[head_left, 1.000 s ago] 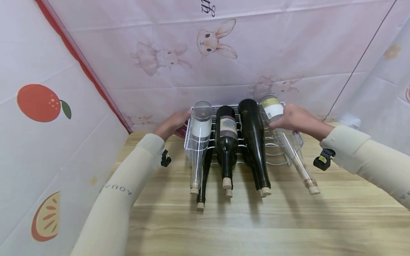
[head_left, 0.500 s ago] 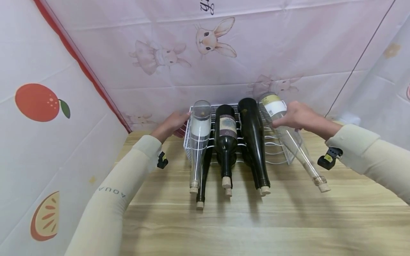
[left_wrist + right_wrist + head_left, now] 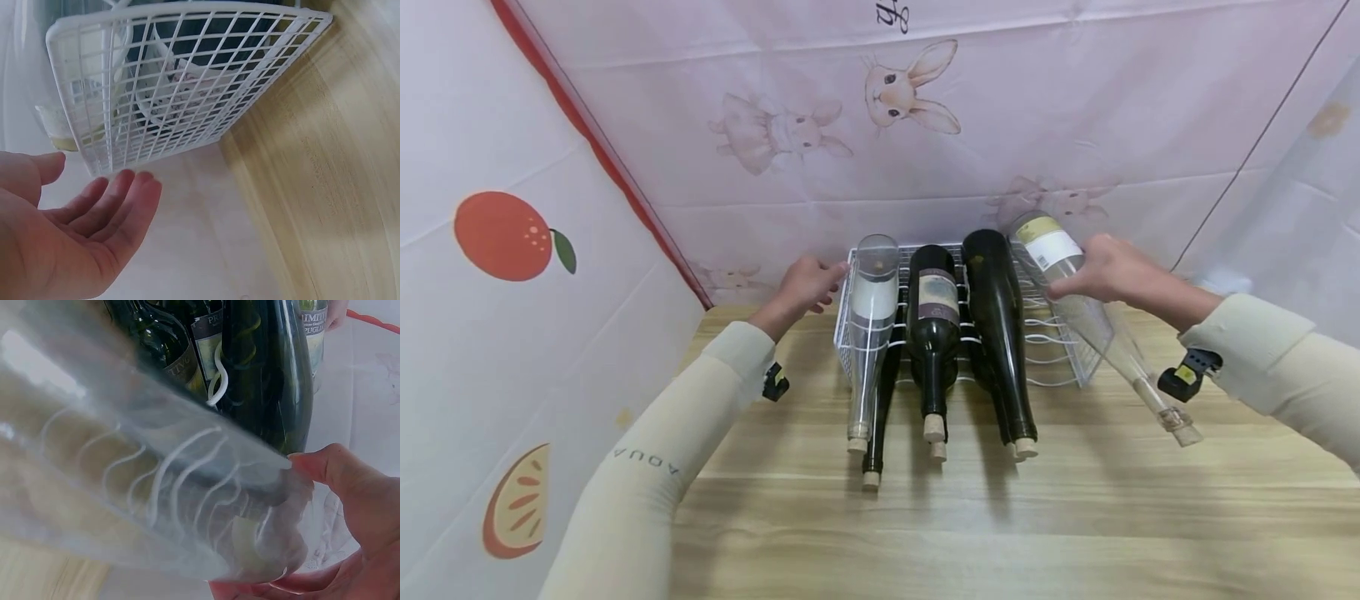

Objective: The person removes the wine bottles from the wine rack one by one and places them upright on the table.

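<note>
My right hand (image 3: 1108,271) grips a clear glass bottle (image 3: 1093,327) with a white and yellow label, near its base. The bottle slants over the right end of a white wire wine rack (image 3: 1082,367), its corked neck pointing down and right. In the right wrist view the thumb and fingers (image 3: 350,487) wrap the bottle's base end. My left hand (image 3: 805,285) is beside the rack's left end, fingers loosely bent and holding nothing. The left wrist view shows this hand (image 3: 87,231) next to the rack's mesh side (image 3: 187,81); whether the fingertips touch it I cannot tell.
A clear bottle (image 3: 874,300), a labelled dark bottle (image 3: 935,333) and a plain dark bottle (image 3: 996,317) lie on the rack, corks forward. More dark bottles show beneath them. The rack stands on a wooden table (image 3: 962,533) against a rabbit-print cloth (image 3: 895,192).
My right hand has moved right with the clear bottle, and its neck has swung out to the right. My left hand has eased slightly away from the rack's left side.
</note>
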